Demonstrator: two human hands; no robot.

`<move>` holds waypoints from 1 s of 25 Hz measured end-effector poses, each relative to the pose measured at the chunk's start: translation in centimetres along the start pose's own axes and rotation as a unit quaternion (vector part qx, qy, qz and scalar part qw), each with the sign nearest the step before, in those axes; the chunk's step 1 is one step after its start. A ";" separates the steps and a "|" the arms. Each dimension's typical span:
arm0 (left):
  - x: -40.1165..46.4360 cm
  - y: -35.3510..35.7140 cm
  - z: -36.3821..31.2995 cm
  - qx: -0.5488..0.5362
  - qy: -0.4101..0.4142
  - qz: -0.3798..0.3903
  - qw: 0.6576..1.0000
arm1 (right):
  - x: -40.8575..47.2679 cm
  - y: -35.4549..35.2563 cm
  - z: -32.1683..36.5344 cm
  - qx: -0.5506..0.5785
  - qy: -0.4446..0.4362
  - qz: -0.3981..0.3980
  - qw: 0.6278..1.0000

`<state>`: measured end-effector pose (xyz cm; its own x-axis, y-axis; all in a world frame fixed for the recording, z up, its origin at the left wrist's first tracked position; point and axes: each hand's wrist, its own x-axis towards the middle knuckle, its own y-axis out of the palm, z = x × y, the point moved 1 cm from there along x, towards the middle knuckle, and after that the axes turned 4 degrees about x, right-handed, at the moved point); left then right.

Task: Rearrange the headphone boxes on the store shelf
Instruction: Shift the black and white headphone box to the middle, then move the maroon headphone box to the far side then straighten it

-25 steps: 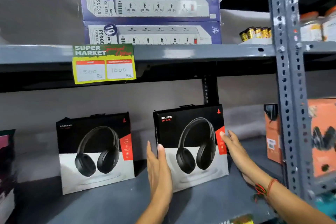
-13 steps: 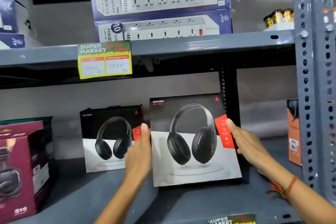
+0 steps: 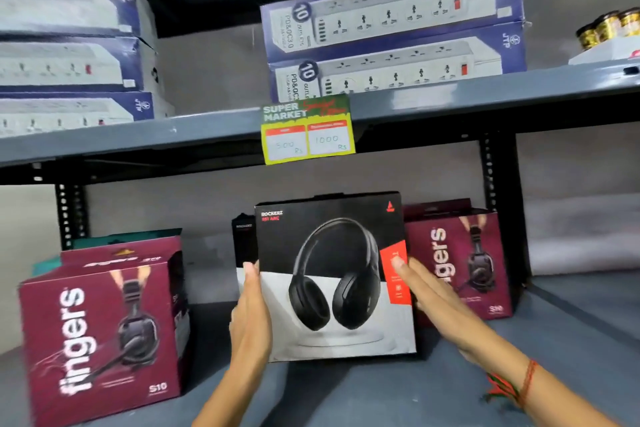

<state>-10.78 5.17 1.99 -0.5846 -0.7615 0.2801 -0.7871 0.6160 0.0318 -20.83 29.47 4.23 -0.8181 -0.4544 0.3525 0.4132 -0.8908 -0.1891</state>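
— Headphones are pictured on the black-and-white box held upright at the centre of the frame, its lower edge close over the grey shelf; whether it rests there cannot be told.

— How is it gripped?

— It is clasped between both hands. The left hand is pressed flat along the left edge, fingers pointing up. The right hand is laid against the right edge, its thumb set on the red strip.

— What is seen directly behind?

— A second black box is partly hidden at the left, only a narrow slice showing.

— And to the sides?

— A maroon "fingers" box is placed just right of the held box, behind the right hand. Another maroon box is set at lower left, apart from it.

— Above?

— A yellow price tag is fixed to the upper shelf edge. Blue power-strip boxes are stacked over it, with more at upper left. Gold-lidded jars are glimpsed at upper right. A red thread band is worn on the right wrist.
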 end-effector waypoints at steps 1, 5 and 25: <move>1.0 -0.9 0.4 -0.001 -0.008 -0.001 1.000 | 0.5 1.5 -0.3 0.014 0.011 0.014 1.000; 4.8 -3.8 1.8 0.007 -0.031 0.005 0.999 | 2.5 6.6 -0.4 0.037 0.003 0.047 0.998; 0.7 -8.7 -4.7 0.054 0.308 -0.028 0.949 | 3.1 13.9 3.8 0.046 -0.262 -0.159 0.951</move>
<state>-3.44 0.24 6.39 -0.3413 -0.5096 0.7898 -0.8488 0.5281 -0.0260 -16.14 15.65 6.15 -0.6056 -0.0830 0.7914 0.2313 -0.9700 0.0753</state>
